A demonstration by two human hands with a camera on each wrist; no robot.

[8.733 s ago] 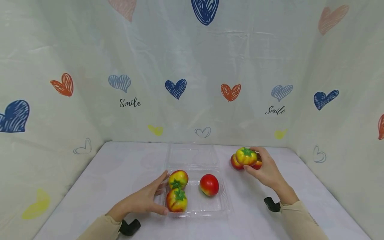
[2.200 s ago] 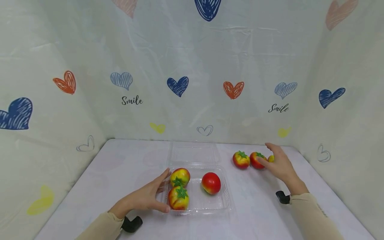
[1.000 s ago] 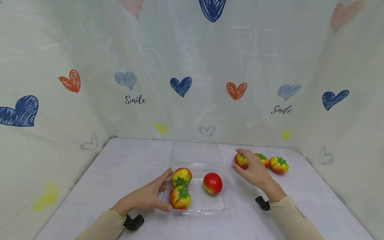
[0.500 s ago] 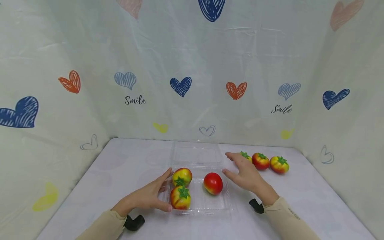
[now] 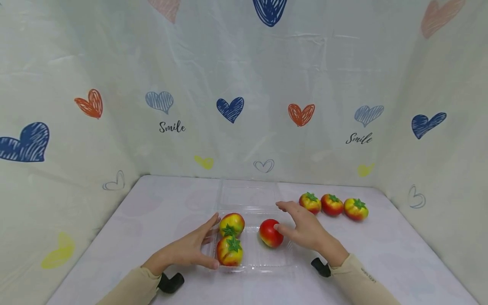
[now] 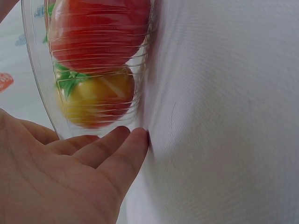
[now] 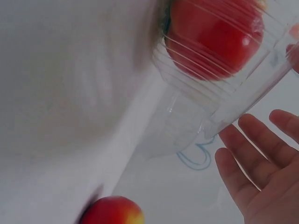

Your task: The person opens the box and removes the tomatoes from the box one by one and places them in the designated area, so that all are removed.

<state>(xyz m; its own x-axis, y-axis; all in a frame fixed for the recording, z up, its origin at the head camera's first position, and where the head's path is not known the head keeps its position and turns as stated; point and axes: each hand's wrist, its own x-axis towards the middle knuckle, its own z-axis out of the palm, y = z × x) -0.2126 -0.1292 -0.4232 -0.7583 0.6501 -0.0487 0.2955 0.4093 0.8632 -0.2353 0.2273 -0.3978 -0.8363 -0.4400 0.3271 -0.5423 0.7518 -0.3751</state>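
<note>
A clear plastic clamshell box (image 5: pixel 263 263) lies on the table with its lid (image 5: pixel 248 195) folded back. Inside, two yellow-red tomatoes (image 5: pixel 231 224) with green tops sit along the left, and a red tomato (image 5: pixel 269 233) sits at the right, its green top hidden. My left hand (image 5: pixel 187 250) rests along the box's left wall, fingers fairly straight; the left wrist view shows fingertips by the wall and table. My right hand (image 5: pixel 306 228) is spread above the box's right edge, thumb overlapping the red tomato in the head view. It holds nothing; contact with the tomato cannot be told.
Three more tomatoes (image 5: pixel 332 205) stand in a row at the back right of the white table (image 5: pixel 160 212). A curtain (image 5: pixel 259 84) printed with hearts hangs behind and at both sides. Each sleeve has a black wrist piece (image 5: pixel 321 267) near it.
Earlier my right hand held a tomato above others at the back right; now three stand there in a row. It has since moved left and nearer, to the box. My left hand stays put.
</note>
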